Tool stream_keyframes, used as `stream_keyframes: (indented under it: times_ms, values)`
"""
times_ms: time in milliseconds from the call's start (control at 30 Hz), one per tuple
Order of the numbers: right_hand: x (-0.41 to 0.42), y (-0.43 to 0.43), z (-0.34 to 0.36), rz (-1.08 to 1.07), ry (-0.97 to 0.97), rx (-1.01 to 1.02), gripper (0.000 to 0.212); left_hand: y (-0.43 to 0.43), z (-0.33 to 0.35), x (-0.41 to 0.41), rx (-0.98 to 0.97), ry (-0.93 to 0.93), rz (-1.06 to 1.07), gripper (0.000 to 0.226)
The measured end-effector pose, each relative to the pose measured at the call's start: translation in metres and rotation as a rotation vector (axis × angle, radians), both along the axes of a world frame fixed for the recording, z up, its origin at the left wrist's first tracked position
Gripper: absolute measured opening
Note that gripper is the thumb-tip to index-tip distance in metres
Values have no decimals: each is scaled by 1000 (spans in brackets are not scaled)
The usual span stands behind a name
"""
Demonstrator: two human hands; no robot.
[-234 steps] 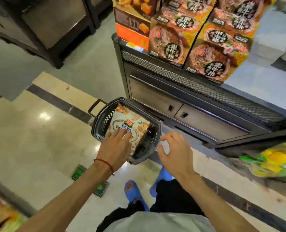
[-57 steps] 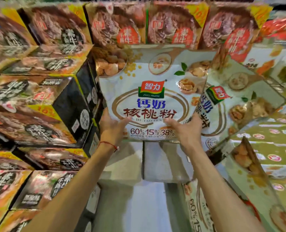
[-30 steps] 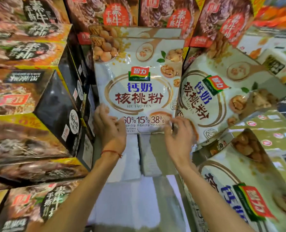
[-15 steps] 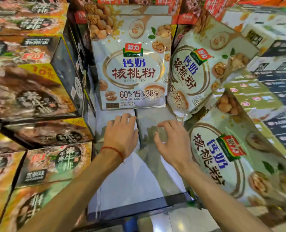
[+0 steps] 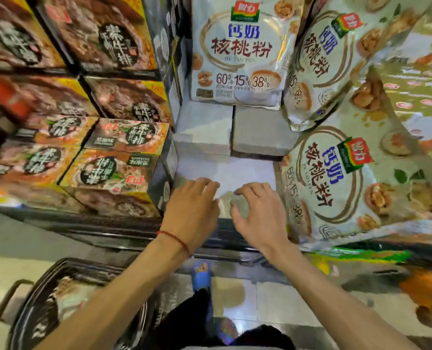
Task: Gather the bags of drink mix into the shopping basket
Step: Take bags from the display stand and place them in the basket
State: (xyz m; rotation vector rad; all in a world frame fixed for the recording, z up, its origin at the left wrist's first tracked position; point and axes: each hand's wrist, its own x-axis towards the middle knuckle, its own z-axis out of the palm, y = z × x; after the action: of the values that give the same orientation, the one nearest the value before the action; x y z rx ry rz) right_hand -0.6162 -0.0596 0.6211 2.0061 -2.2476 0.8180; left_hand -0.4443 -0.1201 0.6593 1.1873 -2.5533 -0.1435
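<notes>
A white drink mix bag (image 5: 237, 49) stands upright at the back of the shelf gap. A second bag (image 5: 321, 64) leans to its right, and a third bag (image 5: 336, 188) lies tilted lower right. My left hand (image 5: 192, 210) and my right hand (image 5: 256, 213) hover side by side over the white shelf floor (image 5: 225, 170), fingers loosely bent, holding nothing. The black shopping basket (image 5: 33, 306) sits on the floor at lower left with a bag (image 5: 68, 296) inside, partly hidden by my left forearm.
Stacked brown and yellow snack boxes (image 5: 108, 160) wall in the gap on the left. Grey blocks (image 5: 258, 130) sit under the upright bag. The shelf's dark front edge (image 5: 108, 223) runs below my hands. My blue slipper (image 5: 201, 276) shows on the tiled floor.
My hands let go of the upright bag, left it standing on the shelf, and drew back down towards the shelf edge. The view tilted down, bringing the basket into sight.
</notes>
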Motion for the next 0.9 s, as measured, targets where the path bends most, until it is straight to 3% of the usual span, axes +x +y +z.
stream_keyframes:
  times_ms: [500,700,900]
  values:
    - [160,105,-30,313,-50,193,32,157,-47,179,185,-157,352,24]
    - [248,139,-34,349,-80,186,19,198,-52,272,253,-144,514,25]
    - [353,178,-44,402,-46,185,23,236,-60,387,318,-183,517,34]
